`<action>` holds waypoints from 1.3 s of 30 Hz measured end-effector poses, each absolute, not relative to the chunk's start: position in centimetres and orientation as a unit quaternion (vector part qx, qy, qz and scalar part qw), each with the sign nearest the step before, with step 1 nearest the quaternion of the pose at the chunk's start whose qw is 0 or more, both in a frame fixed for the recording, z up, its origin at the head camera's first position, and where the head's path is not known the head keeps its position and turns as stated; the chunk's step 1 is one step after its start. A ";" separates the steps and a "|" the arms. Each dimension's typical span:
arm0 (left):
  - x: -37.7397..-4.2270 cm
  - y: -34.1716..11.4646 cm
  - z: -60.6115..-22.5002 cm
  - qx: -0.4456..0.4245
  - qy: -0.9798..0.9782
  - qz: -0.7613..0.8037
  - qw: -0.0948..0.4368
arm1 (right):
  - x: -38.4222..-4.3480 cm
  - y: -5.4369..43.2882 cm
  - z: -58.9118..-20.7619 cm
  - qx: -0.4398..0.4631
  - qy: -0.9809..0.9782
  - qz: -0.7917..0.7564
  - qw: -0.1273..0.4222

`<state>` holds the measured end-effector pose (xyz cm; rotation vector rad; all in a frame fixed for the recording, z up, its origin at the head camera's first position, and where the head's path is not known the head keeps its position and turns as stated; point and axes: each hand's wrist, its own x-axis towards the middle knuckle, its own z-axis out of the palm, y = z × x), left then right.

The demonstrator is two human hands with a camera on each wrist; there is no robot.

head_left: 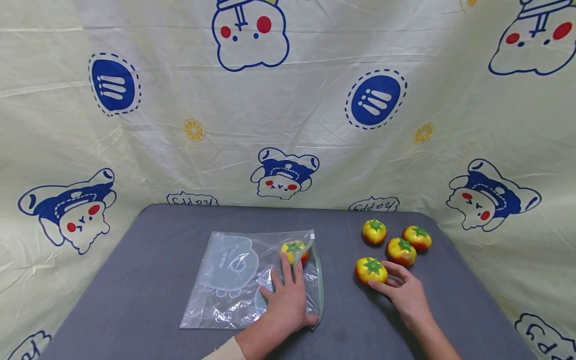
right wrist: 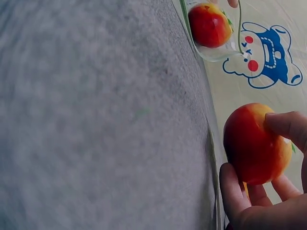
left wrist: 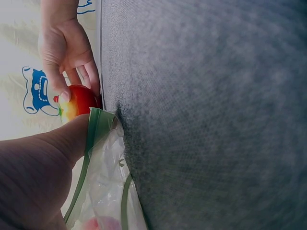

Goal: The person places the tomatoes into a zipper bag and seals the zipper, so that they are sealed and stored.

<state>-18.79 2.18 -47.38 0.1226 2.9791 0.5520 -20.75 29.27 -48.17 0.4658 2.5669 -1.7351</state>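
Note:
A clear zip bag (head_left: 234,312) with a green-edged mouth lies flat, its opening toward the right. One red-and-yellow tomato (head_left: 304,258) with a green leafy top is inside, near the mouth. My left hand (head_left: 285,302) rests spread over the mouth end, fingers straight, thumb at the near corner of the green edge (left wrist: 98,127). To the right of the bag, my right hand (head_left: 408,295) grips another tomato (head_left: 370,270) between thumb and fingers. In the right wrist view, the held tomato's red underside (right wrist: 252,143) faces the camera.
Three more tomatoes sit close together behind my right hand: one at the back (head_left: 374,232), one at the right (head_left: 417,238) and one in front (head_left: 401,251). The grey table (head_left: 148,280) ends at a pale cartoon-printed curtain (head_left: 157,90).

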 end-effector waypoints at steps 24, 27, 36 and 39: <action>-19.1 2.3 -47.5 0.036 0.979 0.188 0.071 | -20.6 26.9 -48.2 0.079 0.804 -0.588 0.030; -19.1 2.2 -47.5 0.036 0.979 0.188 0.071 | -20.7 26.6 -48.2 0.066 0.803 -0.592 0.032; -19.0 2.3 -47.6 0.037 0.979 0.194 0.057 | -20.9 25.5 -48.3 0.042 0.796 -0.603 0.035; -19.0 2.3 -47.7 0.035 0.977 0.199 0.063 | -21.0 25.2 -48.3 0.033 0.799 -0.600 0.035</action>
